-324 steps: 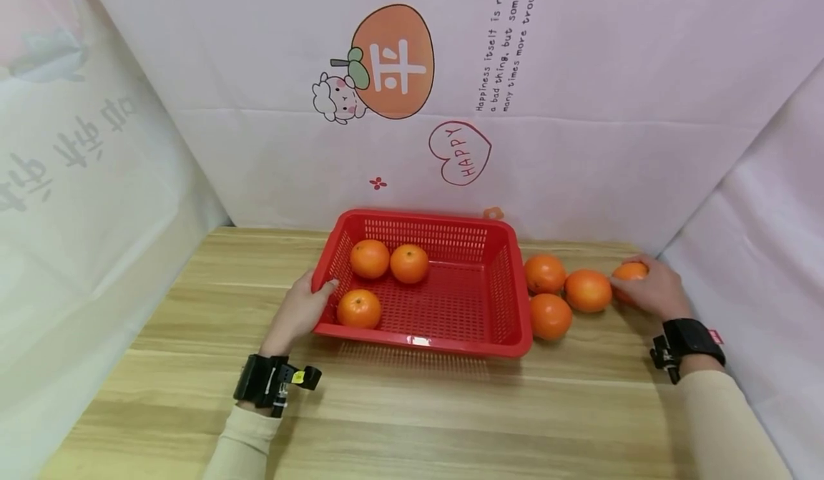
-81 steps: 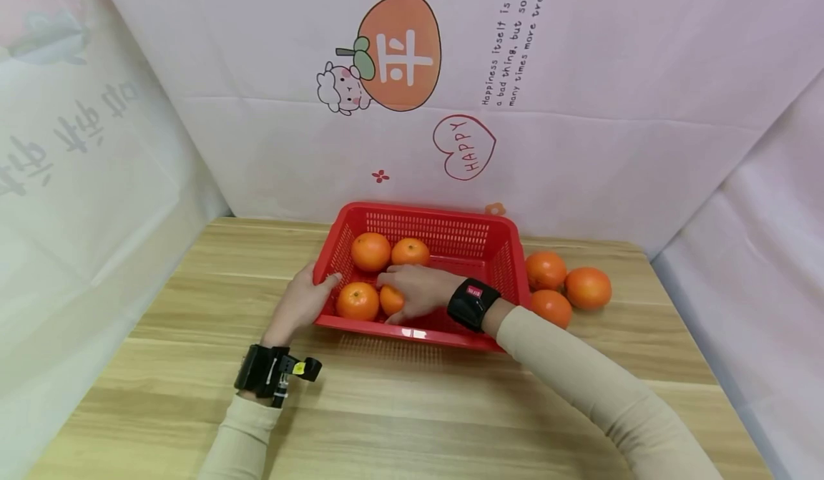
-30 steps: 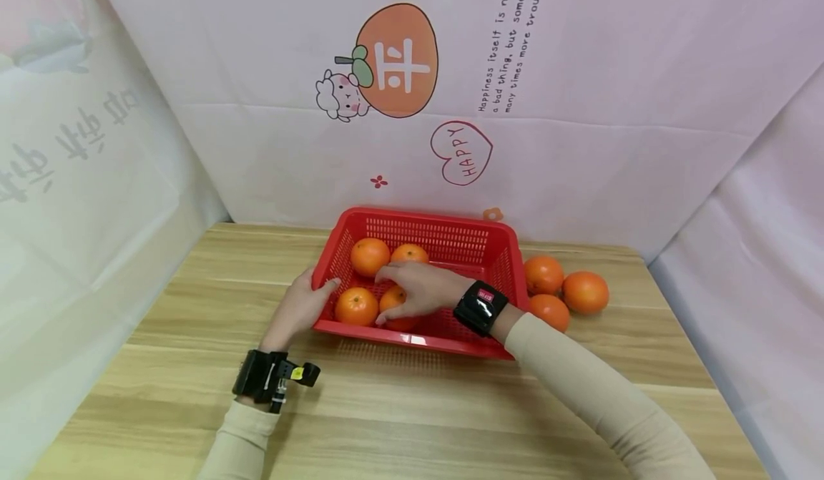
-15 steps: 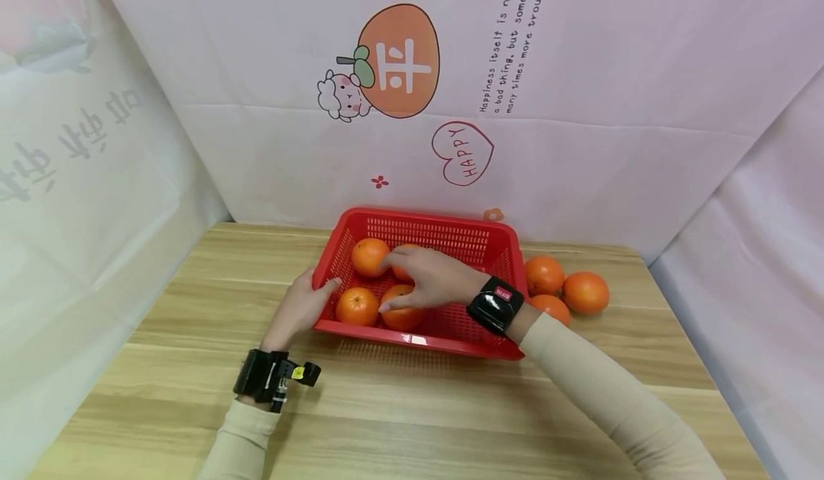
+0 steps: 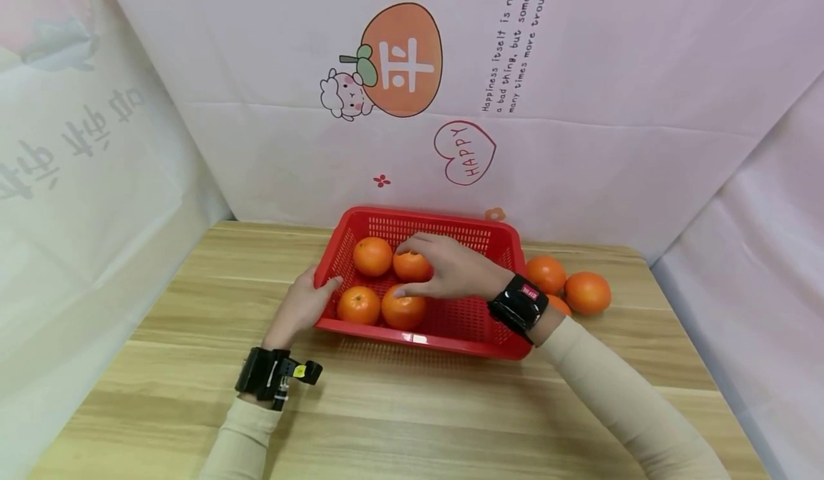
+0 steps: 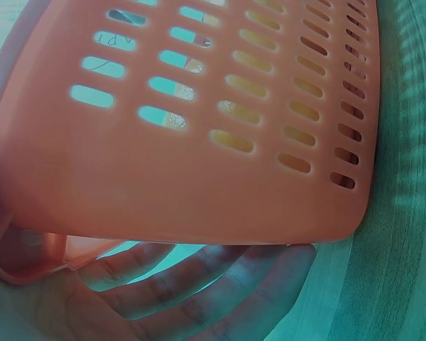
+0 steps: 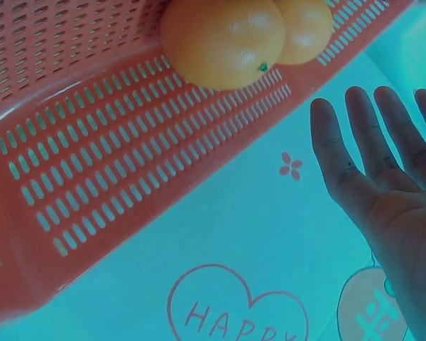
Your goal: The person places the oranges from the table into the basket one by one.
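1. Left hand [image 5: 302, 305]: clamped on the red basket [image 5: 463, 346] at its 9 o'clock end, thumb over the rim, fingers outside.
2. Basket: on the desk [image 5: 360, 423], mouth up, long axis roughly 9 to 3 o'clock, right end swung slightly toward 4. Looks like thin slotted plastic: light itself, probably some flex in the walls. Best hold is the rim, both short ends; load sits toward 9, so expect that end heavier.
3. Four oranges inside, in the 9 o'clock half: back-left orange [image 5: 373, 257], front-left orange [image 5: 358, 305], back-right orange [image 5: 412, 269], front-right orange [image 5: 403, 312]. Front-left one has its small end mark facing up. Near-round, no useful long axis. Should be firm, moderately heavy, smooth enough to slip or roll; skin likely bruises if squeezed. Take across the widest part, fingers opposite thumb.
4. Right hand [image 5: 450, 269]: over the right-hand pair, fingers and thumb apart, pointing about 10 o'clock, gripping nothing. Can't tell if the thumb touches the front-right orange.
5. Three loose oranges [image 5: 588, 292] on the desk, just outside the basket's 3 o'clock end. Same handling; nearest one partly hidden by the wristband [image 5: 518, 305].
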